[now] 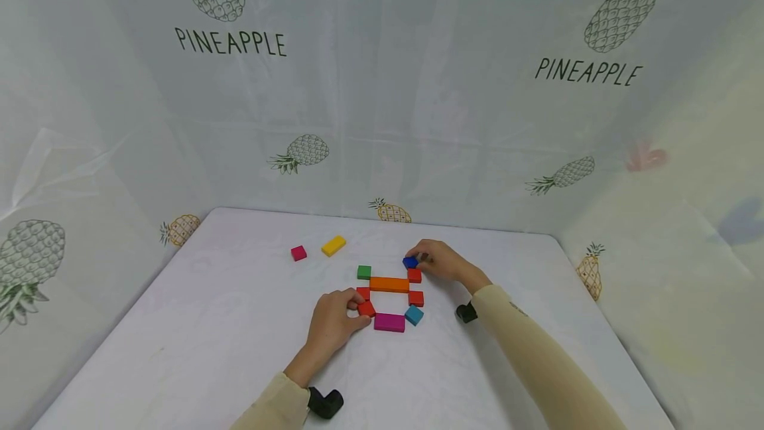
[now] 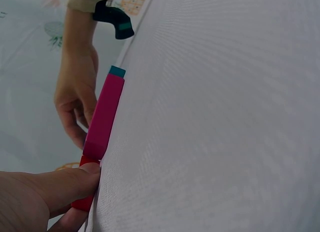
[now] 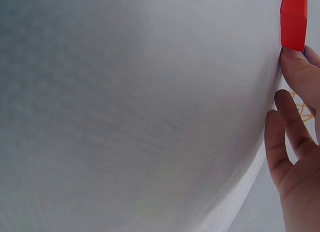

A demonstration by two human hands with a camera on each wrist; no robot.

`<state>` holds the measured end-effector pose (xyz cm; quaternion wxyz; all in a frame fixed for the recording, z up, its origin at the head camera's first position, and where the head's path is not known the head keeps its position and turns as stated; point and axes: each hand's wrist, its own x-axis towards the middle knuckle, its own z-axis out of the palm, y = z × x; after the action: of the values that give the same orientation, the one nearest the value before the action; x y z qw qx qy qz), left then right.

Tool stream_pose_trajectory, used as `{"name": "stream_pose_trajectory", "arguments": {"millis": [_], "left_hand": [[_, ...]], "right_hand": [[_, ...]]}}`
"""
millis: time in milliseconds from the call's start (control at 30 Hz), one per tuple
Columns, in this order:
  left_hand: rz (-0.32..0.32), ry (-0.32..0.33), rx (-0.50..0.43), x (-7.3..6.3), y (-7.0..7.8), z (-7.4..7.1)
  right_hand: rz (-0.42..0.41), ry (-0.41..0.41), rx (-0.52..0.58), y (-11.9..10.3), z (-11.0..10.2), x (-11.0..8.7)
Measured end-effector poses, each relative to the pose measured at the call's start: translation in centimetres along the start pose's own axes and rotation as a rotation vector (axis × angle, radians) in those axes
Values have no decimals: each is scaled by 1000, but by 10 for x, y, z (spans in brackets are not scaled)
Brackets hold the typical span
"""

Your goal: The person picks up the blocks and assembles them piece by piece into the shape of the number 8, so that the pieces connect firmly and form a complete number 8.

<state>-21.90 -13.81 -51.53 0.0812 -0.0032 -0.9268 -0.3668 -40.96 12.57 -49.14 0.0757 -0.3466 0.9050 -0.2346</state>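
Note:
In the head view my left hand [image 1: 330,319] pinches a red block [image 1: 367,309] at the lower left of a ring of coloured blocks. This block sits beside the magenta block [image 1: 389,322]; the left wrist view shows my thumb on the red block [image 2: 83,203]. At the ring's upper right, my right hand [image 1: 443,260] holds a small blue block [image 1: 409,262] between thumb and fingers. Just below it lies a red block [image 1: 414,275]. My right thumb and fingers hide most of the blue block in the right wrist view.
An orange block [image 1: 389,285] crosses the arrangement, with a green block [image 1: 364,272] at its left end. Another red block [image 1: 416,298] and a teal block [image 1: 414,315] line the right side. Farther back lie a yellow block [image 1: 333,245] and a crimson block [image 1: 298,253].

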Motion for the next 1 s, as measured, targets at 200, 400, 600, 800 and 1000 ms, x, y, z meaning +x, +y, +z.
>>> {"name": "stream_pose_trajectory", "arguments": {"millis": [200, 400, 600, 800, 1000], "left_hand": [[5, 3, 4, 0, 0, 0], [6, 3, 7, 1, -1, 1], [-11, 1, 9, 1, 0, 0], [-23, -4, -3, 1, 0, 0], [-23, -9, -9, 1, 0, 0]], "right_hand": [[-1, 0, -17, -3, 0, -1], [-12, -2, -31, -6, -1, -1], [-15, -11, -32, -7, -1, 1], [-10, -12, -32, -7, 0, 2], [-1, -12, -30, -6, 0, 1]]}}
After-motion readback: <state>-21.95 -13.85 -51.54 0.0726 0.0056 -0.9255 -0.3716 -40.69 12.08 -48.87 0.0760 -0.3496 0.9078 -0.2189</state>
